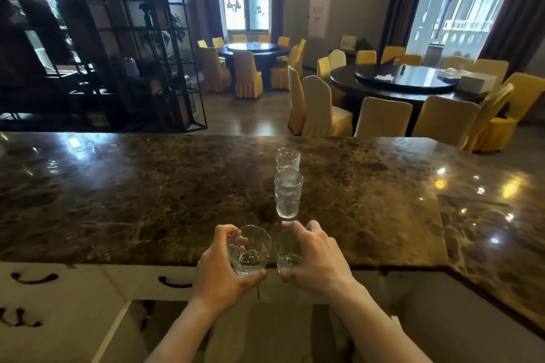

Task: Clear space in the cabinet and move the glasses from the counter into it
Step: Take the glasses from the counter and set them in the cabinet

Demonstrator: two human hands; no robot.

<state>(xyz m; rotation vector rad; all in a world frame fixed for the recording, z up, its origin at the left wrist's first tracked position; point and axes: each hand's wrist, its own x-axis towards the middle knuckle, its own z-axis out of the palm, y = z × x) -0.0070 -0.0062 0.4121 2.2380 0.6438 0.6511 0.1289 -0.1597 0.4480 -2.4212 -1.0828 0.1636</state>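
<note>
At six o'clock, near the worktop [147, 200] front edge, two hands are gripping one clear glass each. The left hand [224, 268] is wrapping the left glass [250, 250] by its side; the right hand [315, 256] is covering the right glass [287, 253]. Both look light, rigid, slick and breakable, so holding them around the body seems safest. Toward twelve o'clock, a stack [288, 194] and a far glass [287, 158] are waiting. Open worktop is lying at nine and three. The cabinet interior is not showing.

Glossy brown marble counter [147, 200] – clear, textured glass tumblers [288, 194] – white matt cabinet fronts [88, 283]
</note>
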